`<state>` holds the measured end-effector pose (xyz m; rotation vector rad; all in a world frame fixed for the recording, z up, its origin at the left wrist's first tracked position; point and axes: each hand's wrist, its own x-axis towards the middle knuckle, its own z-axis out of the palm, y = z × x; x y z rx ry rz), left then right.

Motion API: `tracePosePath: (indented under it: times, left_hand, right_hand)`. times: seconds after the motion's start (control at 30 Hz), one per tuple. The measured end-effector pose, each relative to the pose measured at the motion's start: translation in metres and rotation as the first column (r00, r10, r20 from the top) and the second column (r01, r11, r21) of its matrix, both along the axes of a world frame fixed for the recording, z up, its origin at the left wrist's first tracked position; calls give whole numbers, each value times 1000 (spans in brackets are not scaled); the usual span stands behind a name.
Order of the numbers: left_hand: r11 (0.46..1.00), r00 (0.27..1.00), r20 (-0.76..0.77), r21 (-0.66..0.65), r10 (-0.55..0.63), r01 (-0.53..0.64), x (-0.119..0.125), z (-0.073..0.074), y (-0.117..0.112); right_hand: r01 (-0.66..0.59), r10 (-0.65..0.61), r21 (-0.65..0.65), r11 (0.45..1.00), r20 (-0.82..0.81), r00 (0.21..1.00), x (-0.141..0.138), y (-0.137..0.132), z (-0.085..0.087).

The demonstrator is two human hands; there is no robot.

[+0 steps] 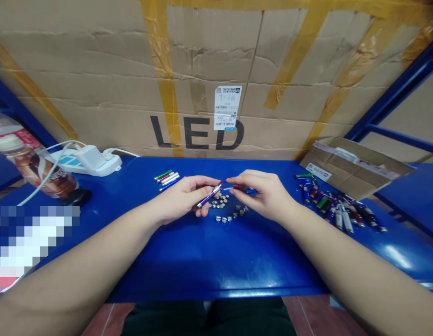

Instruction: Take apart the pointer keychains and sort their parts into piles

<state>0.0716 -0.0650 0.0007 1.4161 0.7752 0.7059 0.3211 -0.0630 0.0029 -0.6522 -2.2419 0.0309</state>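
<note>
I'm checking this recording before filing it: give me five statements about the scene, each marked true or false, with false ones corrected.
1. The left hand holds a purple tube. True.
2. The right hand lies flat and open. False: the right hand's fingers are bent beside that tube.
3. The large box bears the letters LED. True.
4. The bottle is on the right. False: the bottle is on the left.
5. A heap of tubes lies on the right. True.

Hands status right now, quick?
Left hand: closed, holding a slim purple tube.
Right hand: closed in a pinch on a small purple part, too small to identify.
</note>
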Motion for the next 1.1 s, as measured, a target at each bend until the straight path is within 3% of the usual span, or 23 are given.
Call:
tracePosePath:
  times: [0.47,0.87,1.1]
  left_hand:
    - [998,985,167,-34,-38,44,6,1,-7]
    - [996,968,245,-55,-59,75,10,0,-12]
    - [997,965,253,-33,-64,74,9,-1,-12]
  right_hand:
    - [9,-10,-3,1000,-280,960,-14,-5,-3]
    - [-50,-59,-230,972,-444,894,-24,-15,-3]
    - [-175,-88,-388,905,-573,815,-31,-14,-12]
